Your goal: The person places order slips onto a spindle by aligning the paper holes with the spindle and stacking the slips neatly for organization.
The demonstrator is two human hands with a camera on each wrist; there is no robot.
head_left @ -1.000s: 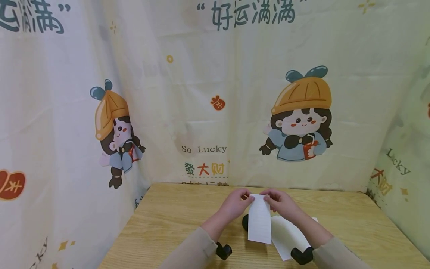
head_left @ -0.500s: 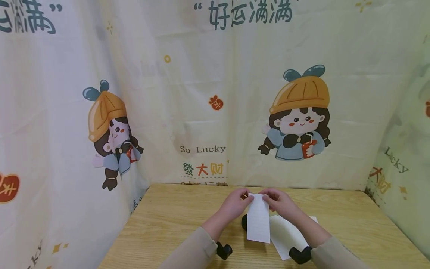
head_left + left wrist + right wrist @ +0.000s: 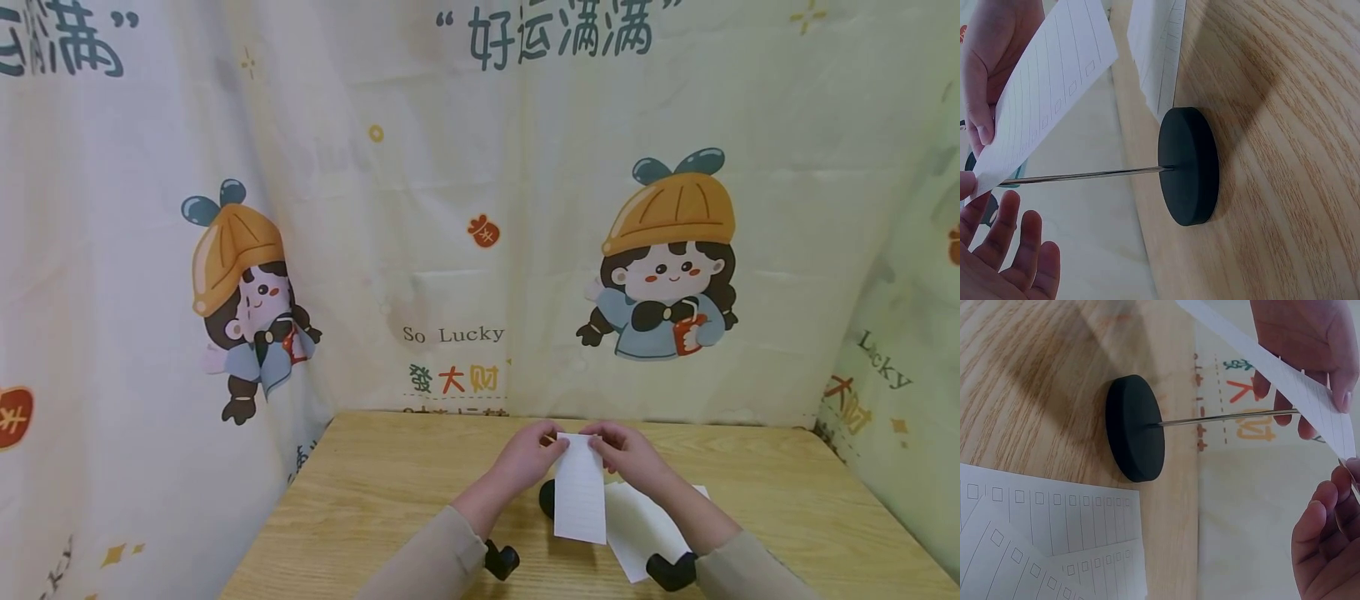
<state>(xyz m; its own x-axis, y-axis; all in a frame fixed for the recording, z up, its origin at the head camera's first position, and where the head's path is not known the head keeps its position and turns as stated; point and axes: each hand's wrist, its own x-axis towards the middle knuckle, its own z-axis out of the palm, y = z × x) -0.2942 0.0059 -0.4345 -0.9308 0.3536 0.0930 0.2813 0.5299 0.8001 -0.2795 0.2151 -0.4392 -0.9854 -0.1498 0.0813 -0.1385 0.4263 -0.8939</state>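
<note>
I have the paper slip (image 3: 580,496) up above the black base (image 3: 1186,167), at the top end of the metal rod (image 3: 1085,175); pierced or only resting there, can't tell, tip is hidden. Left hand (image 3: 522,457) pinches the slip's upper edge on the base's left, thumb against index, gap paper-thin, its other fingers spaced apart and loosely bent. Right hand (image 3: 632,457) pinches the same edge on the other side, just as narrow. My read: the two-point hold is for steadying that edge over the base (heavy-looking disc, probably so it won't tip). Free end slants down to the base's near side. Loose sheets (image 3: 1097,515) lie right of the base, presumably within easy reach
</note>
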